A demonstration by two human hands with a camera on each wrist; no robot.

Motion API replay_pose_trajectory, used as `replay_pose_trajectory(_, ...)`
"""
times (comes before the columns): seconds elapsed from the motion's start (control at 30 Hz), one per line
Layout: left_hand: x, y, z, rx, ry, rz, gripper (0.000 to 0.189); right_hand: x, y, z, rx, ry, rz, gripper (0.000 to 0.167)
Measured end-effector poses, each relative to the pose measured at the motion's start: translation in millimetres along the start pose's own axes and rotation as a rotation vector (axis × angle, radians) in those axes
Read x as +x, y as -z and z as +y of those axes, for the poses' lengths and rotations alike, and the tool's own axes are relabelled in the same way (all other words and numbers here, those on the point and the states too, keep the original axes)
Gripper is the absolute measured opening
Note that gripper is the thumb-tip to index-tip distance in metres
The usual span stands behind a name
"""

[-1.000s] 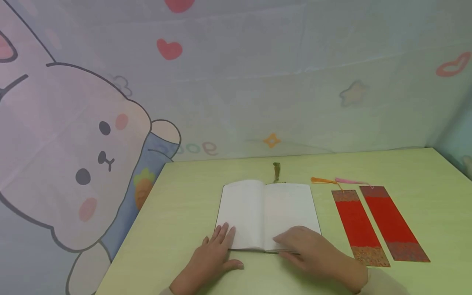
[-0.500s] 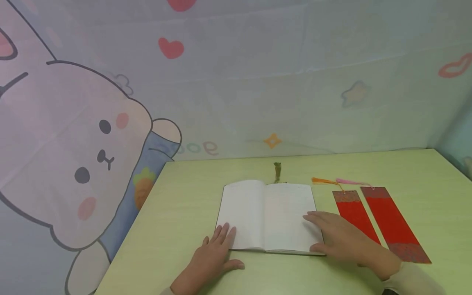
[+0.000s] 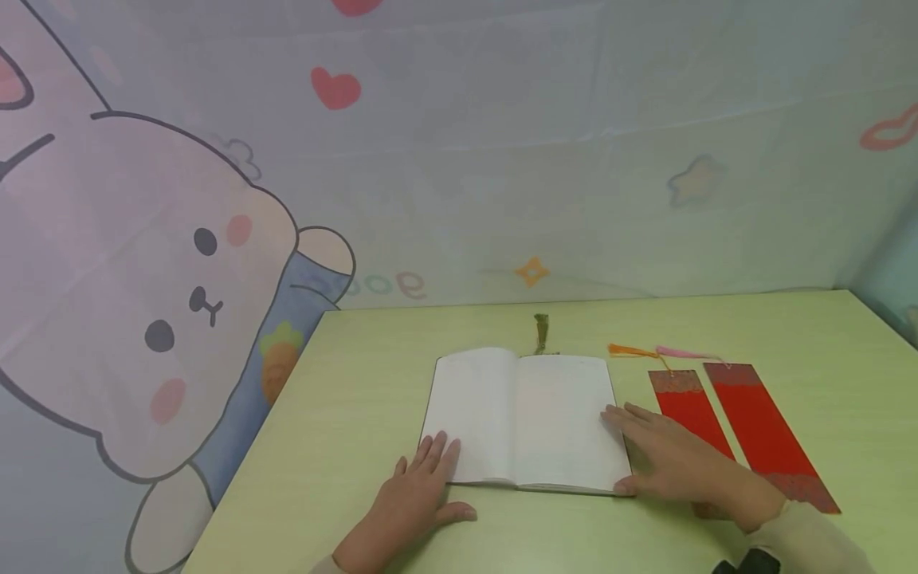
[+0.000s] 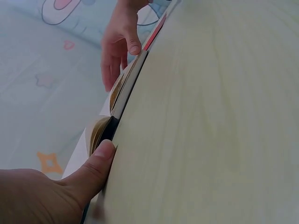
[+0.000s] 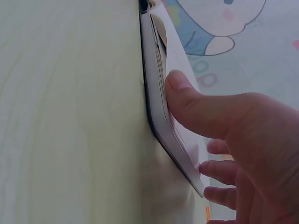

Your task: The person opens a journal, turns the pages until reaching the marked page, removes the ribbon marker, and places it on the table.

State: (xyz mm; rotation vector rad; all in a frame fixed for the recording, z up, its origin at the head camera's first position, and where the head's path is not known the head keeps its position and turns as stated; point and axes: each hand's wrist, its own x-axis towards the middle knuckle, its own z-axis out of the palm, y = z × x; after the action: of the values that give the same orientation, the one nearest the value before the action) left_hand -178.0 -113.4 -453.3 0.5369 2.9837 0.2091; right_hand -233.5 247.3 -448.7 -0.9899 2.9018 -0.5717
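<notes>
An open book point(image 3: 566, 422) with blank white pages lies on the table, its dark cover edge showing in both wrist views. My left hand point(image 3: 416, 490) rests with straight fingers on the lower left page, the thumb out by the bottom edge. At the lower right corner, my right hand point(image 3: 674, 454) touches the right page and its outer edge with loosely spread fingers and thumb. In the right wrist view, the thumb point(image 5: 201, 100) lies against the page near the bottom edge. A green tassel point(image 3: 541, 333) sticks out beyond the top of the book.
To the right lie two red bookmarks: one point(image 3: 692, 410) with an orange tassel point(image 3: 631, 351), partly under my right hand, and another point(image 3: 767, 422) with a pink tassel point(image 3: 684, 353). A printed cloth point(image 3: 459, 159) hangs behind the pale green table point(image 3: 373, 383).
My right hand has moved from the lower middle of the right page out to its right edge, covering part of the nearer bookmark. The left hand has stayed put.
</notes>
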Motion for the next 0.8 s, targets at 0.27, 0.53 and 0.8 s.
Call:
replay_pose_trajectory(0.27,0.6,-1.2,-0.2,0.001,0.005,0.000,0.093,1.2,-1.7,2.4,0.005,-0.003,-0.020,0.089)
replay_pose_trajectory(0.53,0.7,-2.8,-0.7,-0.003,0.014,-0.008,0.094,2.1,-4.9,3.7,0.007,0.023,0.027,0.077)
replay_pose_trajectory(0.8,0.5,-3.0,-0.1,0.001,0.012,0.004,0.093,4.1,-8.1,5.0,-0.040,0.100,0.212,0.066)
